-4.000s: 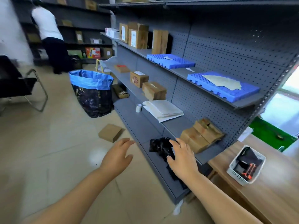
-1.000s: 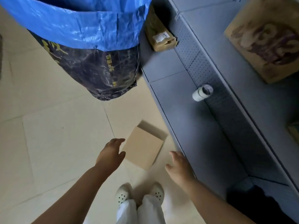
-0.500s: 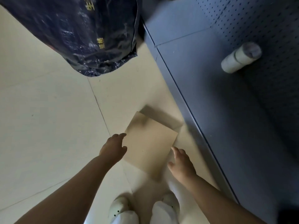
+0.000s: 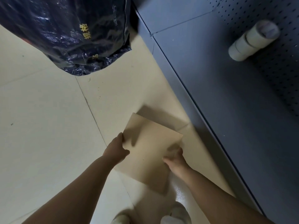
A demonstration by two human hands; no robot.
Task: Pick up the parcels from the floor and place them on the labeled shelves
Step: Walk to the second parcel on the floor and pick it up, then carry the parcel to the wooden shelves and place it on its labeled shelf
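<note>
A flat brown cardboard parcel (image 4: 148, 149) lies on the cream tiled floor just in front of my feet, beside the base of the grey shelf unit (image 4: 226, 97). My left hand (image 4: 115, 149) grips its left edge, thumb on top. My right hand (image 4: 174, 157) clasps the right edge, fingers curled around it. Whether the parcel still rests on the floor or is slightly raised, I cannot tell.
A large dark plastic sack (image 4: 72, 33) with yellow print stands on the floor at the upper left. A roll of pale tape (image 4: 254, 40) lies on the bottom shelf at the upper right. My white shoes (image 4: 176, 214) show at the bottom edge.
I have bent lower towards the floor parcel. Both hands, open beside it half a second ago, have closed on its left and right edges.
</note>
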